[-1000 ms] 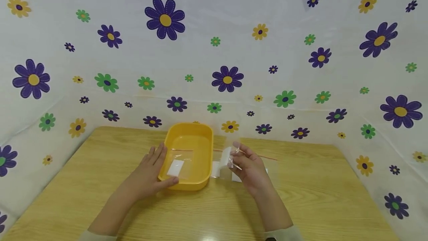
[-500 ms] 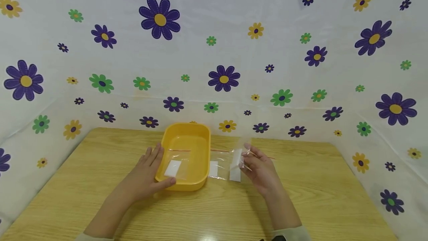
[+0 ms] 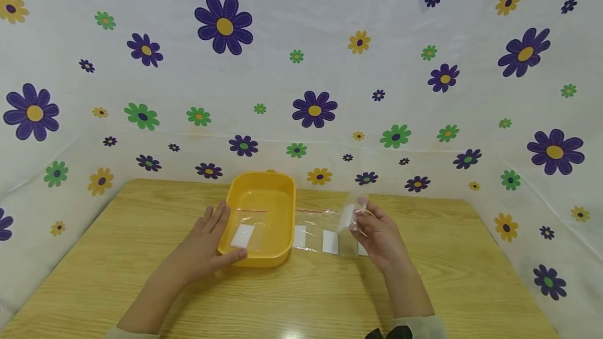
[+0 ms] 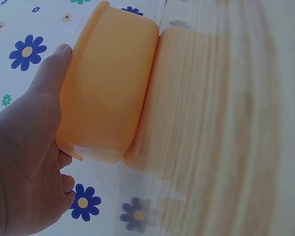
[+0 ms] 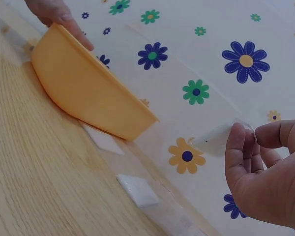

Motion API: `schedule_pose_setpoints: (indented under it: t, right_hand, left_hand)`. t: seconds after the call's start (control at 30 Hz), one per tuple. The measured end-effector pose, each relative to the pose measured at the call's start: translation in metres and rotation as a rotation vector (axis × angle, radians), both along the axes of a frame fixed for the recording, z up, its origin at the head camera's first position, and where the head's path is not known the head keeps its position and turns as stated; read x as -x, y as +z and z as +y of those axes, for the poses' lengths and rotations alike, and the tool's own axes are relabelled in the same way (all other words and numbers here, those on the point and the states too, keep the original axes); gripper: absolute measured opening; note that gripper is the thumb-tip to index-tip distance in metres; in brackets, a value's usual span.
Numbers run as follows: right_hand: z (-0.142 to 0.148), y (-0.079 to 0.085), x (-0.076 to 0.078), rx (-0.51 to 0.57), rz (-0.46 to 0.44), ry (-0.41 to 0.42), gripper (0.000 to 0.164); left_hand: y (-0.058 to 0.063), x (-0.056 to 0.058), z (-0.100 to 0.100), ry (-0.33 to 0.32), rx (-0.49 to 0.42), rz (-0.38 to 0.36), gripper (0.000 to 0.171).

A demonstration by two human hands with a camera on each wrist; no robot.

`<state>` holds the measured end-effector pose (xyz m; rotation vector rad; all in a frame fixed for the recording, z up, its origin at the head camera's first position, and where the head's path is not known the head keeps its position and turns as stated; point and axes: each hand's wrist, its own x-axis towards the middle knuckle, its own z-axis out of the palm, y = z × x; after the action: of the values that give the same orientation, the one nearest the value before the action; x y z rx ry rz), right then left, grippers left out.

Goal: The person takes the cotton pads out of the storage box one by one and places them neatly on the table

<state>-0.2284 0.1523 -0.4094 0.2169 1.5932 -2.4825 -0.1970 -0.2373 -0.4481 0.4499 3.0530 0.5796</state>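
Note:
My left hand rests against the left side of a yellow plastic tub, fingers straight along its rim and thumb over the front corner. Inside the tub lies a clear zip bag with a white rectangle and a red line along its top. My right hand pinches another clear bag with a white piece in it, lifted above the table; in the right wrist view this bag sticks out past the fingertips. Right of the tub lie more clear bags with white rectangles, one partly hidden behind the right hand.
A wood-grain table carries everything. Behind and at both sides hangs a white sheet printed with purple, green and yellow flowers. The tub's far end stands close to the back sheet.
My right hand has moved rightward with the pinched bag, uncovering more of the bags on the table. The left hand keeps its place on the tub. The head view has shifted slightly.

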Motion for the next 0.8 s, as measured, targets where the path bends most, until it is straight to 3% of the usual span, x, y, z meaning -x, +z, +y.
schedule_pose_setpoints:
  t: [0.8]
  right_hand:
    - [0.036, 0.008, 0.002, 0.054, -0.036, -0.079, 0.051]
  left_hand:
    - [-0.002, 0.001, -0.001, -0.003, 0.002, 0.007, 0.114]
